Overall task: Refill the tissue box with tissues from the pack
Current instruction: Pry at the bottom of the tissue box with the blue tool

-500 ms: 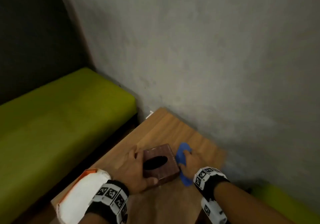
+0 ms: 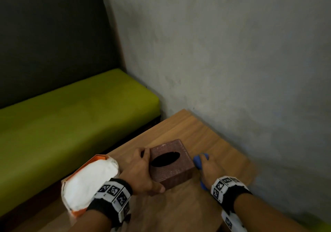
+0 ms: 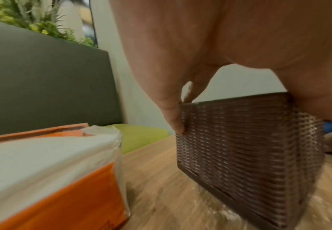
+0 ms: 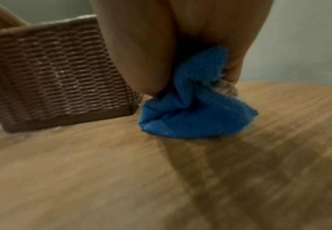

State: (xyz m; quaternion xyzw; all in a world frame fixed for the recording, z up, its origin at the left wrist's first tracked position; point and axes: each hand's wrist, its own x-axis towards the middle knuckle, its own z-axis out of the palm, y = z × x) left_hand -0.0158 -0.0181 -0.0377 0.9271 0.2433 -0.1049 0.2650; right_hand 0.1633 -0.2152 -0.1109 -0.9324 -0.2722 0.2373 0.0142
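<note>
On the wooden table [image 2: 206, 133]: left hand [image 2: 141, 170] grips the stiff, probably light woven tissue box [image 2: 172, 163] by 2 sides; right hand [image 2: 209, 169] clutches a soft blue cloth [image 4: 192, 109]; tissue pack [image 2: 89, 179] lies left.

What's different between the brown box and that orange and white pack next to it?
The tissue box is brown and woven-looking, stiff, with a dark oval slot on top; the tissue pack is soft orange plastic, torn open, showing white tissues. The left hand grips the box and tilts it off the table; nothing holds the pack. Both are on the same wooden table, side by side.
</note>
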